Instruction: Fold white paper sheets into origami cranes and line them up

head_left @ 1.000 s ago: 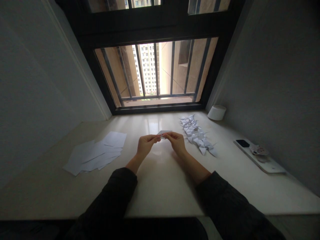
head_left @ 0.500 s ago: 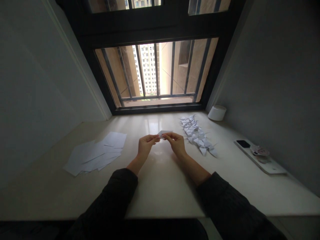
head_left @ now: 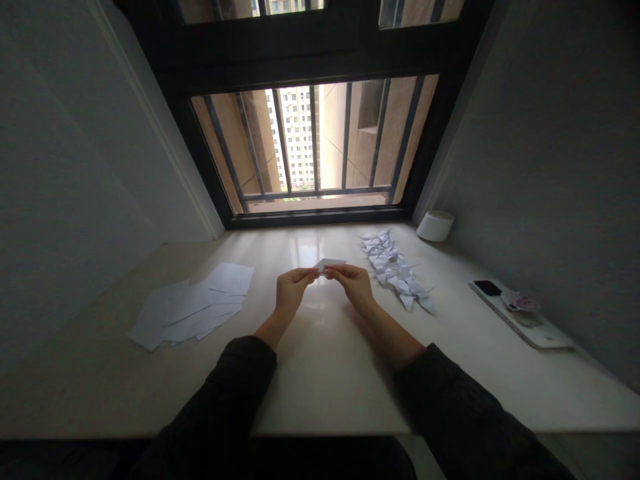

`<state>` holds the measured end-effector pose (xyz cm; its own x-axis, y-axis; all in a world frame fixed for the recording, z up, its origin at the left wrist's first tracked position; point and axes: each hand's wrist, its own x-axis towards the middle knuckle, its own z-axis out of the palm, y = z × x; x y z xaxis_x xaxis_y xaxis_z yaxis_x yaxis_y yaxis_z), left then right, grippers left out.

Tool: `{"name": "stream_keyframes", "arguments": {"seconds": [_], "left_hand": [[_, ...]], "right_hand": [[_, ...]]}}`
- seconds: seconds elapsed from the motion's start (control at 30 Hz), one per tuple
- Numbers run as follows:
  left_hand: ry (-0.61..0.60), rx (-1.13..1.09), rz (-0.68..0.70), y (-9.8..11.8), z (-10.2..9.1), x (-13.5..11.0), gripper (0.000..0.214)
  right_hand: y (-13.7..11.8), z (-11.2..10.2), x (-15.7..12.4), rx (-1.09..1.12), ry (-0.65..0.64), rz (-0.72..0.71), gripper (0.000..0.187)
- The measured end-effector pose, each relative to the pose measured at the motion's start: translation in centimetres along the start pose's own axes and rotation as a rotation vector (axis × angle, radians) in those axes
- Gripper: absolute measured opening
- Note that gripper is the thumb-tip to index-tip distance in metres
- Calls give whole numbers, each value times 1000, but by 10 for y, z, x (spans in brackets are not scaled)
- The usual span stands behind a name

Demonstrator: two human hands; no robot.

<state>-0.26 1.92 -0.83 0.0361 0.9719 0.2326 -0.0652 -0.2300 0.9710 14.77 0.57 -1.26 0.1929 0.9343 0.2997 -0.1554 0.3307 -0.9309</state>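
Observation:
A small folded piece of white paper [head_left: 329, 264] is held just above the pale table [head_left: 320, 380] at the centre. My left hand [head_left: 291, 291] pinches its left end with thumb and fingertips. My right hand [head_left: 355, 283] pinches its right end, fingers curled over it. Most of the paper is hidden behind my fingers. Both forearms in dark sleeves reach in from the near edge.
Several loose white sheets [head_left: 193, 308] lie spread at the left. A row of several folded white paper figures [head_left: 397, 271] runs at the right. A white round container [head_left: 435, 225] stands by the window corner. A phone on a white tray [head_left: 520, 309] lies at the far right.
Both hands have barely shifted, still pinching the folded paper; the fingers work it slightly.

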Motion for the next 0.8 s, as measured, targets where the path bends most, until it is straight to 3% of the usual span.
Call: {"name": "stream_keyframes", "arguments": {"seconds": [0.23,0.8], "left_hand": [[13,-47,21,2,3,-1,24],[71,-46,68,7,6,-6,29]], "right_hand": [[-4,5,-2,136,26,66,20],[-4,6,-2,177,41,59,17]]}}
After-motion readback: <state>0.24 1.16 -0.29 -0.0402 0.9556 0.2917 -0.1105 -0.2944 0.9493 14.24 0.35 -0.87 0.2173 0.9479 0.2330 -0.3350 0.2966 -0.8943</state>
